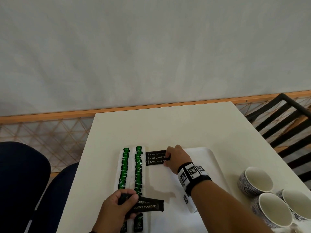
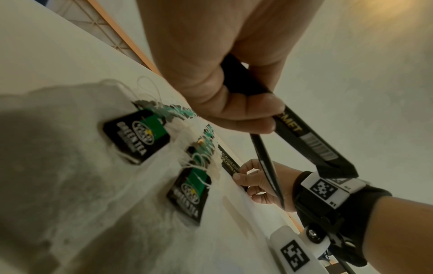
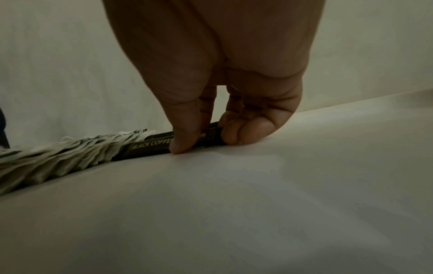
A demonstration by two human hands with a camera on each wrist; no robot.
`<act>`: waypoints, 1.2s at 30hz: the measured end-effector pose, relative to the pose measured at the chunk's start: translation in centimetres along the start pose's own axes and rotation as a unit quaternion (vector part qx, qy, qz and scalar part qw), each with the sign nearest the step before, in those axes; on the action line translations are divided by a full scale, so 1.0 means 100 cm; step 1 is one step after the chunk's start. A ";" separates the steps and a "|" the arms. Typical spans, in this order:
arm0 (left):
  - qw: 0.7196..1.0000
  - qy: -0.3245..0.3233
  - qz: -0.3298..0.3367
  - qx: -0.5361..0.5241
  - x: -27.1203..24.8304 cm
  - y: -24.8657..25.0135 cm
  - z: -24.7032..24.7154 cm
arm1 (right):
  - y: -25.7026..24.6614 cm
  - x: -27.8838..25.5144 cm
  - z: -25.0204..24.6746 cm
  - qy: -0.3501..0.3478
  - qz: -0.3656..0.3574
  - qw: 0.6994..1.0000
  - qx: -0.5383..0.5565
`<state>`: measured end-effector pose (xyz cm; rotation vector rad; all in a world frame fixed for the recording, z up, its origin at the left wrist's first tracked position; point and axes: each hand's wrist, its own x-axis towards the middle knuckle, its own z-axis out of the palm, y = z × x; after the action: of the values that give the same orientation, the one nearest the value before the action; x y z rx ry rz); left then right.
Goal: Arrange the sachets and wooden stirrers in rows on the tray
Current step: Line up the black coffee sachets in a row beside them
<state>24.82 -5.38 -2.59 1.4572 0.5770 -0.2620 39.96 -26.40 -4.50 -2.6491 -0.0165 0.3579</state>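
Three black coffee sachets (image 1: 156, 157) are laid flat at the far end of the white tray (image 1: 204, 153), overlapping one another in a short row just beside the nearer of two rows of green tea bags (image 1: 138, 169). The right hand (image 1: 177, 158) is set on their right end, thumb and fingers (image 3: 185, 133) curled down and pinching the stack against the tray floor. A further bundle of coffee sachets (image 1: 148, 206), at least two by the visible print, is gripped in the left hand (image 1: 116, 209), fingers wrapped round it, held above the near end of the tea bag rows. The tea bags overlap too closely to be counted. Bare tray floor is seen between the two hands and to the right, up to the raised rim. Three patterned cups (image 1: 257, 181) are grouped at the right edge of the white tabletop (image 1: 168, 126), apart from the tray. A plain wall, a dark chair (image 1: 286, 118) and a blue seat (image 1: 21, 174) surround it.
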 end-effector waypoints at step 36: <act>0.996 0.012 0.084 0.020 -0.005 0.002 0.006 | 0.016 -0.025 -0.006 -0.006 0.023 0.998 0.063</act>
<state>24.61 -6.00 -2.09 1.5399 0.4681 -0.1252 37.63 -28.25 -4.11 -2.5256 0.0619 0.3780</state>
